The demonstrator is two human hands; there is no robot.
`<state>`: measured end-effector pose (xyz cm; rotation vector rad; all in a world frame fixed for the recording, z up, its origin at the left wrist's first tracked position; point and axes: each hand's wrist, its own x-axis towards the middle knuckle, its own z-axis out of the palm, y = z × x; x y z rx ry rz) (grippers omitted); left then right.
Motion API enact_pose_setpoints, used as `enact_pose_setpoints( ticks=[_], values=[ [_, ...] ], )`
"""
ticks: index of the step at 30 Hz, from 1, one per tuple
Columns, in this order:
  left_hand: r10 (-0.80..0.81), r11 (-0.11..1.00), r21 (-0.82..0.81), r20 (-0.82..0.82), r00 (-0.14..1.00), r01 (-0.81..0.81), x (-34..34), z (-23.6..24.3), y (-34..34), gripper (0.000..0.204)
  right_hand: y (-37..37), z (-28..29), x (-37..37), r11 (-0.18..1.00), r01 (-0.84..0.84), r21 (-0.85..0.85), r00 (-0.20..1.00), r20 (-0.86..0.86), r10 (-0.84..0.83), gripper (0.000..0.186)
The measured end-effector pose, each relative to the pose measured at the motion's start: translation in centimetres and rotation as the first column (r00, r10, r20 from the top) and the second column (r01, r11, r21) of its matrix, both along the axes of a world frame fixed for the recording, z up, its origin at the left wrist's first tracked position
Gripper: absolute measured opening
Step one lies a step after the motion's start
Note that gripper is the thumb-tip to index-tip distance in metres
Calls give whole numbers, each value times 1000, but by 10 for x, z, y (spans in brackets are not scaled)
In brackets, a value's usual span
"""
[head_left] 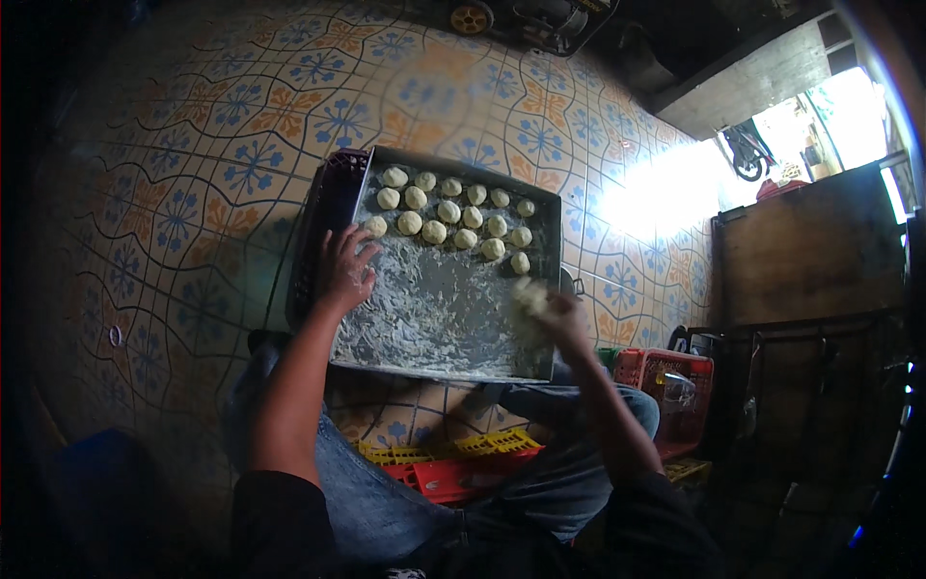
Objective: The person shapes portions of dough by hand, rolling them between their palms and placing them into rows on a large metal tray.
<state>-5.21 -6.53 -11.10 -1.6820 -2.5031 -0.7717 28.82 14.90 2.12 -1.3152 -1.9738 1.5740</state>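
A large metal tray (pixel 558 232), dusted with flour, lies in front of me with several pale dough balls (pixel 449 211) in uneven rows over its far half. At the tray's left side my left hand (pixel 348 266) is spread open, its fingertips next to the leftmost dough ball (pixel 375 226) of the nearest row; I cannot tell if they touch. Over the right side, my right hand (pixel 564 319) is smeared by motion, its fingers closed on a lump of dough (pixel 528 296). Flour and dough scraps cover the tray's near half.
Under the tray's left side is a dark plastic crate (pixel 340 179). A red crate (pixel 709 386) with a clear plastic thing in it stands right of my knee. Red and yellow crates (pixel 473 473) lie between my legs. Patterned tiles (pixel 338 121) surround the tray; a wooden panel (pixel 810 251) stands at right.
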Motion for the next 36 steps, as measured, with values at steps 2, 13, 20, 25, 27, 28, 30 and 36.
enact_pose_setpoints(
  ticks=[2,13,20,25,27,28,30,36],
  values=[
    [9,1000,8,-2,1000,-9,0,1,-2,45,15,57,-7,979,123,160,962,-263,-78,55],
    [28,997,-78,14,999,-27,-1,2,-10,42,-62,-86,-13,450,-681,578,730,585,354,46],
    [-16,999,-35,22,1000,17,-1,3,-1,45,-42,-58,-48,801,-224,555,914,405,-25,59],
    [8,999,-35,8,1000,-8,0,4,0,44,-103,-122,-96,835,-305,458,854,520,27,81],
    [9,998,-67,30,1000,-7,-2,5,-1,45,-117,-120,-108,797,-309,519,870,493,16,75],
    [5,998,-57,24,1000,-4,-3,3,-2,44,-117,-122,-110,755,-279,593,905,424,2,67],
    [-12,999,-40,28,1000,13,-2,4,-1,44,-97,-123,-97,789,-362,496,885,449,123,70],
    [-1,1000,-17,13,1000,1,-1,0,-5,44,-21,-63,-74,996,84,33,994,-68,-82,51]
  ],
)
